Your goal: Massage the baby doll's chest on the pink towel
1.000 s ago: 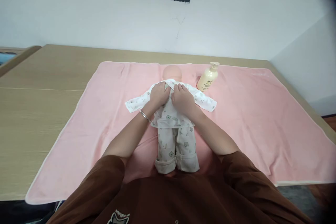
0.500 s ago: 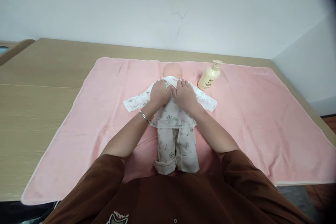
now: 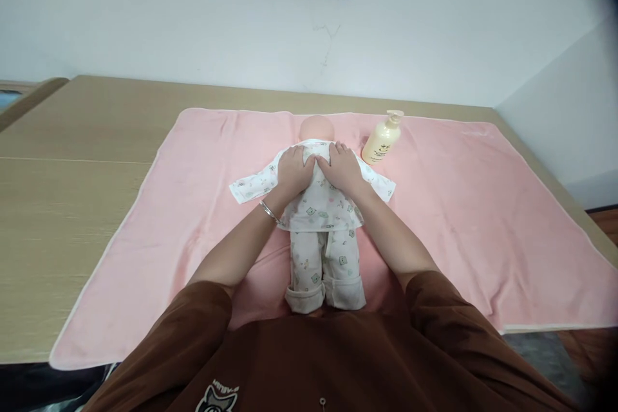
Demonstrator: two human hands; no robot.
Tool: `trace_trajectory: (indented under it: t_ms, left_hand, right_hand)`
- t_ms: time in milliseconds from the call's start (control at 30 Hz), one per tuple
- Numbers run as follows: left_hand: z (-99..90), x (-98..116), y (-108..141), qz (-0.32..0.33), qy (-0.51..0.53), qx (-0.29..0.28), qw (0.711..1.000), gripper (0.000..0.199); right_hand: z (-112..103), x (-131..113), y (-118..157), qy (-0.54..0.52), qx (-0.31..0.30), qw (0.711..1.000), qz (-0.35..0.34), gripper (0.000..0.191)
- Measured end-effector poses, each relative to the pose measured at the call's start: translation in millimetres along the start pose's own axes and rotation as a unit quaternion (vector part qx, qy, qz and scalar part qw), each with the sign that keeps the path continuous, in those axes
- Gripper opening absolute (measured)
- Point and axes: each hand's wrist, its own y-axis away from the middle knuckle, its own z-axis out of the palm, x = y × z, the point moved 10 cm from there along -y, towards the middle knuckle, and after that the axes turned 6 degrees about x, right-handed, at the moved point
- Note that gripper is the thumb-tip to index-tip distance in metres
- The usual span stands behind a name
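A baby doll (image 3: pixel 317 127) lies with its smooth head away from me, and no face shows. It wears a white printed top (image 3: pixel 321 212) with its sleeves spread to both sides, and matching trousers (image 3: pixel 306 264) rolled at the cuffs. My left hand (image 3: pixel 294 170) rests flat on the left of the doll's upper body, a silver bangle (image 3: pixel 268 211) at the wrist. On the other side my right hand (image 3: pixel 344 168) lies likewise, fingers stretched toward the shoulder. Both thumbs point inward and nearly meet at the middle. Neither hand grips anything.
Under the doll is a pink blanket (image 3: pixel 449 206) with wrinkles at the right, spread over a wooden table (image 3: pixel 72 219). A cream pump bottle (image 3: pixel 382 140) stands just right of the doll's head. Behind the table rises a white wall (image 3: pixel 232 38).
My right hand has shifted slightly up, its thumb now stretched inward. The diagonal fold of cloth near the doll's neck looks flatter. The camera view has tilted a little.
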Motion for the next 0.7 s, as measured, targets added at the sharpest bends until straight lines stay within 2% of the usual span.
trace_trajectory:
  t_ms: [133, 233, 333, 467, 567, 633, 700]
  left_hand:
    - [-1.1, 11, 7, 0.023, -0.030, -0.008, 0.999, 0.041]
    - [-4.5, 25, 23, 0.036, -0.048, 0.012, 0.998, 0.044]
    - [-8.6, 34, 30, 0.046, -0.061, 0.030, 0.997, 0.048]
    - [-3.8, 20, 14, 0.035, -0.056, -0.023, 0.998, 0.039]
    - [-2.0, 9, 6, 0.019, -0.033, -0.034, 0.999, 0.037]
    - [-1.0, 15, 12, 0.044, -0.032, -0.023, 0.998, 0.039]
    - [1.9, 26, 23, 0.073, -0.043, -0.019, 0.996, 0.047]
  right_hand:
    - [-2, 3, -5, -0.025, -0.012, 0.999, -0.036, 0.070]
    - [-5, 5, -9, -0.049, -0.026, 0.996, -0.068, 0.067]
    - [-7, -2, -3, -0.013, -0.030, 0.997, -0.070, 0.062]
    - [-10, -29, 23, 0.078, 0.004, 0.995, -0.067, 0.057]
    - [-8, -49, 34, 0.088, 0.014, 0.989, -0.118, 0.056]
    - [-7, -46, 27, 0.063, 0.009, 0.989, -0.134, 0.053]
    - [-9, -27, 11, 0.030, 0.005, 0.995, -0.095, 0.050]
